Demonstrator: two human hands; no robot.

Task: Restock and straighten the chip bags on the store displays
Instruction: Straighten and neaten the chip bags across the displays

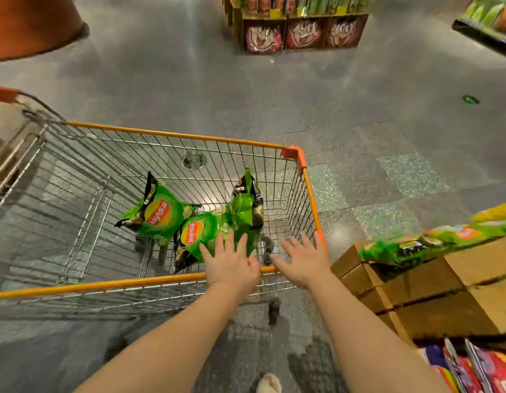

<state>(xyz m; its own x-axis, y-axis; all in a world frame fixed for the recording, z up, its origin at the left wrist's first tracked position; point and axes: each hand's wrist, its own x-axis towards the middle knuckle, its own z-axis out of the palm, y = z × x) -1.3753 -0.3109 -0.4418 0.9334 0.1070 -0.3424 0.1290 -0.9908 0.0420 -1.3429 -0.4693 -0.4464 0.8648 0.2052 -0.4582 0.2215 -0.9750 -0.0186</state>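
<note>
Three green chip bags lie in a wire shopping cart [172,134] with orange rims. One bag [158,215] lies flat at the left, a second [202,236] sits beside it, and a third [246,205] stands upright against the right side. My left hand [230,263] reaches over the near rim with fingers spread, above the middle bag. My right hand [304,260] is also spread flat, over the cart's near right corner. Neither hand holds anything.
A cardboard display [444,285] at the right carries green chip bags [410,246] on top and colourful bags [473,367] below. A red snack stand [297,29] stands across the grey floor. A second cart's orange handle [3,93] shows at the left.
</note>
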